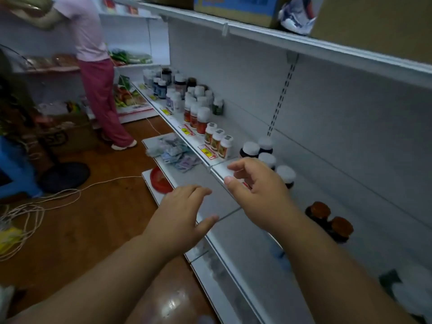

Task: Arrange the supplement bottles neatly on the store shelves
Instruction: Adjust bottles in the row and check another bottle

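Observation:
Supplement bottles stand along a white store shelf (pixel 217 169) that runs from near right to far left. Several dark bottles with white caps (pixel 267 152) cluster just beyond my right hand (pixel 254 190), which hovers over the shelf's front edge, fingers relaxed and holding nothing. My left hand (pixel 182 213) floats lower in front of the shelf, fingers spread, also holding nothing. Three white bottles with orange labels (pixel 218 142) stand in a row at the edge further left. Two dark jars with brown lids (pixel 329 220) sit to the right. More mixed bottles (pixel 187 99) crowd the far end.
A person in a pink top and red trousers (pixel 98 90) stands at the far shelves. A lower shelf holds loose packets (pixel 175 153) and a red lid (pixel 160 181). Cables (pixel 46 202) trail over the wooden floor. Boxes and a shoe (pixel 297 17) sit on the top shelf.

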Demonstrator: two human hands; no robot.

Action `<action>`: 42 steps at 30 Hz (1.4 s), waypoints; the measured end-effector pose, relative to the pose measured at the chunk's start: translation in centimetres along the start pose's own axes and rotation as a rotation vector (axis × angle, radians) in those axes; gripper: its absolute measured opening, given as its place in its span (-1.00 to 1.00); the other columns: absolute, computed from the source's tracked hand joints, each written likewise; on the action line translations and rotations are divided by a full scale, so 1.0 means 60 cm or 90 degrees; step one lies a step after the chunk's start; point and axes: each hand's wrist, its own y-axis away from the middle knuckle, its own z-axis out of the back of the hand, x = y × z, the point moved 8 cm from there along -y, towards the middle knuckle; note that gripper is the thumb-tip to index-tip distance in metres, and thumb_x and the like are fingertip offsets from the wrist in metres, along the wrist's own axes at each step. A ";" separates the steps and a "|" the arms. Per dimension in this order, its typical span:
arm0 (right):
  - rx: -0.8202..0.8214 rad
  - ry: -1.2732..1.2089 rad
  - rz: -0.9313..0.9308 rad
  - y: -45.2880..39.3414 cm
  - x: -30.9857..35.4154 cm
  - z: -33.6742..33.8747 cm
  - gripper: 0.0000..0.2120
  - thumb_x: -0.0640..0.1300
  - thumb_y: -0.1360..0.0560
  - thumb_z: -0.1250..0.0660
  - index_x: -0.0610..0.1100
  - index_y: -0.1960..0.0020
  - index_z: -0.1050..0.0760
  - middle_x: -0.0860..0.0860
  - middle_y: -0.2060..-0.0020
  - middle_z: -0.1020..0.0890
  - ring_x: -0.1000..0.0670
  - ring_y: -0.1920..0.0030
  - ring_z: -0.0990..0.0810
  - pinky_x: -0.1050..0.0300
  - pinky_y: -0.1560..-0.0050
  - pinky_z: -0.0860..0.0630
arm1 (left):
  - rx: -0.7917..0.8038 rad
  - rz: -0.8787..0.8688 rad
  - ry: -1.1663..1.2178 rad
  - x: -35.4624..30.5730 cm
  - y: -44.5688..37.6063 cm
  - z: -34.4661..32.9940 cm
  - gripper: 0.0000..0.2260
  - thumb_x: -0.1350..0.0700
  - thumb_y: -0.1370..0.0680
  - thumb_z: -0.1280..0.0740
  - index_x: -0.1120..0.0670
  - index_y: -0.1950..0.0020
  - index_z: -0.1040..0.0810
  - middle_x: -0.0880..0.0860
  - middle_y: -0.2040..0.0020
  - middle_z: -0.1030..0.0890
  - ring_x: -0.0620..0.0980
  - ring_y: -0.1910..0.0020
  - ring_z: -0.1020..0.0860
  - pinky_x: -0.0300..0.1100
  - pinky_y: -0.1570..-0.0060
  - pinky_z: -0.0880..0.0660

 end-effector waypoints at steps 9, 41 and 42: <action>0.067 -0.083 0.041 -0.300 0.011 -0.165 -0.78 0.16 -0.44 -0.25 0.13 -0.03 -0.50 0.18 0.04 -0.56 0.21 0.02 -0.55 0.18 0.02 -0.54 | -0.041 0.110 -0.042 0.229 -0.165 0.066 -0.50 -0.34 -0.50 -0.15 -0.15 -0.35 -0.36 -0.17 -0.24 -0.47 -0.15 -0.22 -0.40 -0.14 -0.18 -0.41; 0.071 0.465 -0.327 -0.911 -0.430 -0.261 -0.64 -0.04 -0.46 -0.42 -0.20 -0.19 -0.54 -0.24 -0.12 -0.48 -0.23 -0.09 -0.51 0.03 -0.05 -0.45 | 0.045 -0.184 0.130 0.562 -0.817 0.013 -0.62 -0.09 -0.49 -0.34 0.05 -0.25 -0.55 0.07 -0.14 -0.58 0.15 -0.09 -0.52 -0.01 -0.05 -0.47; 0.056 0.467 -0.326 -0.909 -0.432 -0.263 -0.67 -0.05 -0.44 -0.43 -0.20 -0.12 -0.53 -0.22 -0.07 -0.47 -0.22 -0.03 -0.51 0.04 0.02 -0.45 | 0.038 -0.196 0.140 0.564 -0.825 0.014 -0.64 -0.06 -0.48 -0.35 0.08 -0.22 -0.57 0.08 -0.12 -0.59 0.16 -0.06 -0.53 -0.01 -0.04 -0.47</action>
